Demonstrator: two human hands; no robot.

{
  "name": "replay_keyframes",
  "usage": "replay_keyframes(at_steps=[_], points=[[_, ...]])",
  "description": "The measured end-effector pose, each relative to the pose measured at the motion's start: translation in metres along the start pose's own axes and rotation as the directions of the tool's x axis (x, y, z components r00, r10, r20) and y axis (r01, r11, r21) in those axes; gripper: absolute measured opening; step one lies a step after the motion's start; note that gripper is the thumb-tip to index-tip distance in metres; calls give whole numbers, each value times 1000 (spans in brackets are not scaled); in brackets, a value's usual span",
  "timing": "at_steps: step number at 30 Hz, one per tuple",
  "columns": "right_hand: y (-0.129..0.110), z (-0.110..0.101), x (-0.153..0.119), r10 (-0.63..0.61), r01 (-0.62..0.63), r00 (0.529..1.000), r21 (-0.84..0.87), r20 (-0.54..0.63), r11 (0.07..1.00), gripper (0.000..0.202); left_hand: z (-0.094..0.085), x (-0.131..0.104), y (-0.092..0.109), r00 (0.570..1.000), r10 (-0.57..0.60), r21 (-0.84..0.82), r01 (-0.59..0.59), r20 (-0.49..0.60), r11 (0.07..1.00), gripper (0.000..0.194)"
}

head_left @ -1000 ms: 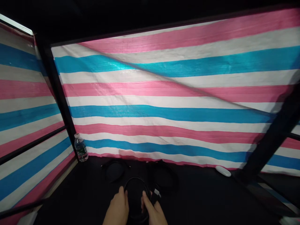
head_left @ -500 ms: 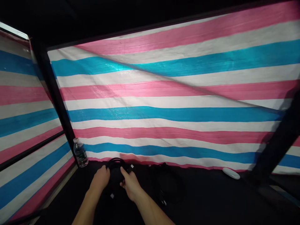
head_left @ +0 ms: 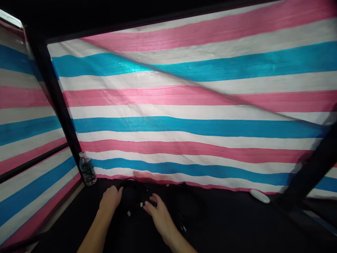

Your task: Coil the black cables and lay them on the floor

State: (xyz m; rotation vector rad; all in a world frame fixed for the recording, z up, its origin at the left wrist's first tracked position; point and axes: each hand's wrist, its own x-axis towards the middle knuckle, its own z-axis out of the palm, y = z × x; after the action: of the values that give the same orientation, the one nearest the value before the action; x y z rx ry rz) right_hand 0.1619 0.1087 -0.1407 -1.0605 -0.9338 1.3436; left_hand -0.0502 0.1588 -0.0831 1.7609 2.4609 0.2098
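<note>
A coiled black cable (head_left: 129, 179) lies on the black surface near the striped sheet. My left hand (head_left: 110, 199) is closed at the coil's left side, thumb pressed along it. To the right, my right hand (head_left: 160, 212) has its fingers spread, with nothing visible in them. A pale cable connector (head_left: 141, 204) shows just left of its fingertips; whether they touch I cannot tell. Another light connector (head_left: 129, 213) sits lower, between both hands. Most of the cable blends into the dark surface.
Further right is a second dark cable coil (head_left: 202, 207) with shiny plug ends (head_left: 183, 228). A clear water bottle (head_left: 88, 170) stands in the left corner. One white rounded object (head_left: 259, 196) lies against the striped sheet (head_left: 184, 140). Dark posts (head_left: 56, 95) frame both sides.
My right hand has let go of the cable and moved right and down, its fingers spreading. The connector near it has dropped lower and left. My left hand stays at the coil.
</note>
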Motion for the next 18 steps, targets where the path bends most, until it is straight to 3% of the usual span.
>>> replay_keyframes(at_steps=[4,7,9,13,18], points=[[-22,-54,-10,-82,75,994,-92,-66,993,60,-4,-26,7,979,59,76,-45,-193,996,46],[-40,-97,-17,-168,149,982,-194,-87,970,48,0,-35,13,892,278,93,-262,-357,960,41],[-46,-121,-20,-264,219,962,-379,-68,899,39,6,-35,15,850,347,62,-353,-397,934,40],[-41,-141,-22,-379,275,922,-559,-77,782,33,17,-26,8,930,215,-67,-245,-298,967,45],[-30,-136,-23,-374,287,927,-585,-30,758,32,19,-14,-16,974,78,-146,-110,-211,983,38]])
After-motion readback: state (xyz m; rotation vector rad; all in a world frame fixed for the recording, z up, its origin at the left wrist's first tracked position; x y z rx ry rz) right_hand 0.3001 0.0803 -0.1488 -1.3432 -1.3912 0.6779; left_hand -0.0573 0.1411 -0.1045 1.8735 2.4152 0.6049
